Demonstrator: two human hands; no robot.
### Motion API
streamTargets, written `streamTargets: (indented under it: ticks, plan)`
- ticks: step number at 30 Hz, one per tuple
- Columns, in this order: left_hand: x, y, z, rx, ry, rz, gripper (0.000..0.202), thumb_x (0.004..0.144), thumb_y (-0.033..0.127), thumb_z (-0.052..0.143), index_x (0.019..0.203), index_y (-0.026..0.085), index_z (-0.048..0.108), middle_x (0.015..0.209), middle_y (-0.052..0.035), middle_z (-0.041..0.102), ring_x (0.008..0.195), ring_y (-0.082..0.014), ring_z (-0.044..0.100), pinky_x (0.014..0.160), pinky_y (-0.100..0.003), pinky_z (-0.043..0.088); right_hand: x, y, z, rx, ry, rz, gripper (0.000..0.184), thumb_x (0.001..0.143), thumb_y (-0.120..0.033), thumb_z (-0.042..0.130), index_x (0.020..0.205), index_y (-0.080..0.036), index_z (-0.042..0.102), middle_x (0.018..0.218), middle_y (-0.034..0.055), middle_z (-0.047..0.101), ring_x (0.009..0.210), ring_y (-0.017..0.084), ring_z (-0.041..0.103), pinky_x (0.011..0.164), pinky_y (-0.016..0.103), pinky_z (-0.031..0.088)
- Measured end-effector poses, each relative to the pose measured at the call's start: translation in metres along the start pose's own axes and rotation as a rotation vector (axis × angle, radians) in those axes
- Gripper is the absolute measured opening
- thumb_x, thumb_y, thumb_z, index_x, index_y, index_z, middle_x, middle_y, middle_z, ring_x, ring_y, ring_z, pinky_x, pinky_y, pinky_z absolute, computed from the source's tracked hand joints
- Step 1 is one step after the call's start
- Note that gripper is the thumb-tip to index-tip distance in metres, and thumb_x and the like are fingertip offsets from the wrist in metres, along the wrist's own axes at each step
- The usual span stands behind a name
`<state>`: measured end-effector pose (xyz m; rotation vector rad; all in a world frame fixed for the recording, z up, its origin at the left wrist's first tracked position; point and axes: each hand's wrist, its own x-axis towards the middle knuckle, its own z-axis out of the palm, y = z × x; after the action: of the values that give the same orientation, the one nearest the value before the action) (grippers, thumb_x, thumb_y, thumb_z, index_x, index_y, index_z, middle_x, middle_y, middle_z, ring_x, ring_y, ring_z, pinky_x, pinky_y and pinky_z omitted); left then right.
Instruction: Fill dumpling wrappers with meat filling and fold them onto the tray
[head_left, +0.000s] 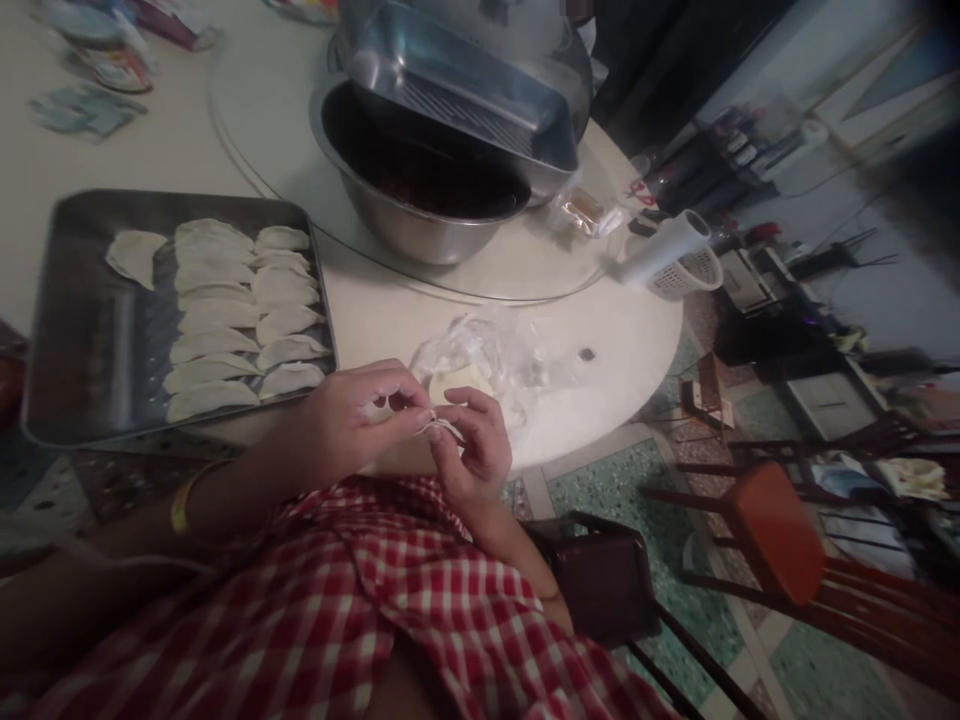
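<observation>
My left hand and my right hand meet over the table's near edge. Pinched between the fingertips of both is a dumpling, mostly hidden by the fingers. Just behind my right hand, pale round dumpling wrappers lie in a crumpled clear plastic bag. To the left, a dark metal tray holds several folded dumplings in two columns, with a single dumpling apart at its far left. My left forearm passes close to the tray's near right corner.
Behind my hands, a large steel bowl with dark contents stands on a glass turntable; a rectangular metal pan rests over it. A white basket is at the table's right. Below stand a dark stool and a wooden chair.
</observation>
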<state>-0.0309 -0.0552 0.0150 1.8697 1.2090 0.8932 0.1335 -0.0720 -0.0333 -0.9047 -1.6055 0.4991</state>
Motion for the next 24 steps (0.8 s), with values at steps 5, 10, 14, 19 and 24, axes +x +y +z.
streamTargets:
  ticks: [5,10,14,19,24]
  plan:
    - [-0.003,-0.002,0.0,-0.011,-0.014,0.032,0.015,0.089,0.028,0.054,0.085,0.02,0.067,0.085,0.0,0.067,0.08,-0.0128,0.063,0.074,-0.023,0.047,0.0,-0.001,0.001,0.021,0.05,0.081,0.01,0.086,-0.018,0.061,0.094,-0.024,0.065,0.096,0.0042,0.062,0.095,0.015,0.065,0.057,0.022,0.058]
    - [-0.008,-0.004,0.004,0.086,0.022,0.164,0.009,0.088,0.022,0.059,0.095,0.02,0.065,0.091,-0.0005,0.065,0.086,-0.0122,0.062,0.078,-0.022,0.046,-0.001,0.002,0.001,-0.003,0.077,0.1,0.01,0.087,-0.02,0.059,0.094,-0.024,0.065,0.094,0.0035,0.063,0.097,0.016,0.064,0.064,0.026,0.06]
    - [-0.006,-0.005,0.009,0.164,0.127,0.243,0.003,0.088,0.019,0.058,0.088,0.017,0.061,0.084,-0.0009,0.064,0.081,-0.0119,0.06,0.076,-0.022,0.045,0.0,0.003,0.0,-0.003,0.043,0.063,0.023,0.088,-0.02,0.059,0.109,-0.026,0.064,0.106,0.0054,0.063,0.099,0.016,0.064,0.073,0.029,0.061]
    - [-0.007,-0.005,0.011,0.169,0.139,0.244,0.006,0.089,0.019,0.057,0.084,0.017,0.061,0.08,-0.0005,0.063,0.077,-0.0118,0.06,0.073,-0.022,0.045,0.004,0.002,-0.002,-0.041,0.003,0.036,0.013,0.088,-0.02,0.059,0.097,-0.024,0.068,0.1,0.0049,0.065,0.096,0.016,0.066,0.069,0.027,0.061]
    - [-0.011,-0.009,0.012,0.159,0.152,0.103,0.012,0.084,0.025,0.061,0.096,0.02,0.063,0.085,0.0015,0.068,0.074,-0.0125,0.063,0.071,-0.023,0.046,0.004,0.0,-0.003,-0.099,0.039,-0.024,0.014,0.089,-0.015,0.056,0.093,-0.024,0.066,0.094,0.004,0.063,0.097,0.016,0.066,0.066,0.025,0.059]
